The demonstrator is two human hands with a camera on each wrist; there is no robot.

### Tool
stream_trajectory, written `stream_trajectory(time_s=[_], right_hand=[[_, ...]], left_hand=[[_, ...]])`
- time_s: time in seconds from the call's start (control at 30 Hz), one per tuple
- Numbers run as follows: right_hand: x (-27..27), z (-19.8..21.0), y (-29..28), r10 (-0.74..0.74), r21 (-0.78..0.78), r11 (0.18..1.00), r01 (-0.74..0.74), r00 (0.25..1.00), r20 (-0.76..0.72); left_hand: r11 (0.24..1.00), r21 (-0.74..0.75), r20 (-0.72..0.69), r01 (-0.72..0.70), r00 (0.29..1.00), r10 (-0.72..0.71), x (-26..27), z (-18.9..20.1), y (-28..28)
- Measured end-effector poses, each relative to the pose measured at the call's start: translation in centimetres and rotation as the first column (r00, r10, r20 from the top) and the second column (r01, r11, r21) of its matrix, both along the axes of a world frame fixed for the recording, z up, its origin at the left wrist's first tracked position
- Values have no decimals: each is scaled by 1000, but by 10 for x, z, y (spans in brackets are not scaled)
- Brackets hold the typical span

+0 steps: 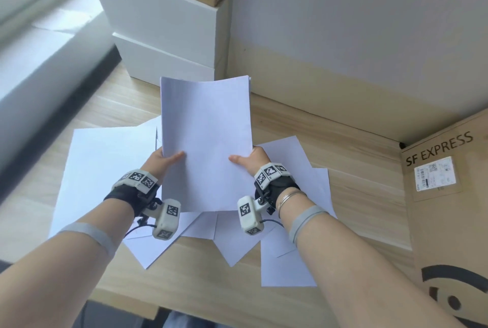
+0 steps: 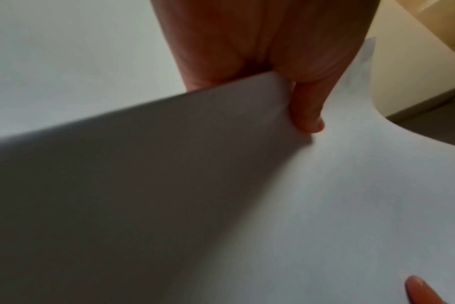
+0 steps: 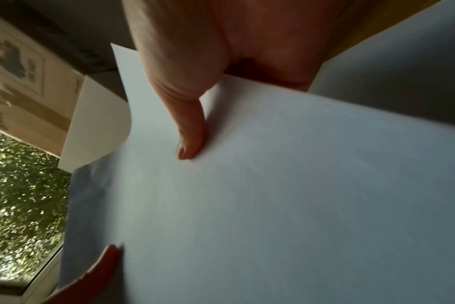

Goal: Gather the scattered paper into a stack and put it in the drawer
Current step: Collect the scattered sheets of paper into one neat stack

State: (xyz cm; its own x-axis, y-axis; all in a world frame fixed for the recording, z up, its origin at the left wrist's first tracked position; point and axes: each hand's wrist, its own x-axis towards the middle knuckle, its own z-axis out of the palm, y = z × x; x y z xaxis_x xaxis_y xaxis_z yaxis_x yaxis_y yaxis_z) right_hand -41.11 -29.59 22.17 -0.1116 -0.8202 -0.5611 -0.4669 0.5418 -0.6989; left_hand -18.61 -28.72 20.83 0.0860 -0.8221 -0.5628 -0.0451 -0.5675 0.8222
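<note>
Now both thumbs pressed flat on top of the held stack [image 1: 206, 140], the rest of the fingers hidden underneath, so pinching from above and below. Left hand [image 1: 165, 157] on the stack's left edge, right hand [image 1: 249, 158] on the right edge, gripping near the lower half, probably to keep the sheets square and stop them fanning. Left thumb [image 2: 307, 111] lying along the top sheet in the wrist view, right thumb [image 3: 191, 133] doing the same on its side. Far corners beyond the thumbs curling a little, unsupported out there. Stack raised off the desk [image 1: 343, 148], tilted away from the body, likely held clear for squaring up.

Below and around the hands: loose sheets [image 1: 105, 169] spread left of the left hand, more jutting out under both wrists and to the right of the right hand. Gathering only partly done, then. Beyond the fingertips, white boxes [image 1: 163, 37] stacked against the wall. Off to the right, a cardboard box [image 1: 449, 195] marked SF EXPRESS. No drawer to be made out anywhere.
</note>
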Motion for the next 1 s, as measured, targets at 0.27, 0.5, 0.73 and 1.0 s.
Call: stream_trajectory(time_s=[0.27, 0.5, 0.73, 1.0], right_hand=[[56, -4, 7, 87, -53, 995, -83, 991, 98], [94, -33, 12, 97, -50, 994, -98, 995, -17], [126, -57, 17, 350, 18, 930, -368, 867, -355], [136, -63, 22, 398, 27, 901, -434, 798, -452]], left_hand=[[997, -19, 78, -72, 994, 73, 61, -1, 18], [987, 46, 118, -157, 982, 151, 127, -22, 44], [976, 100, 76, -195, 979, 188, 170, -41, 60], [974, 125, 54, -191, 981, 186, 181, -46, 70]])
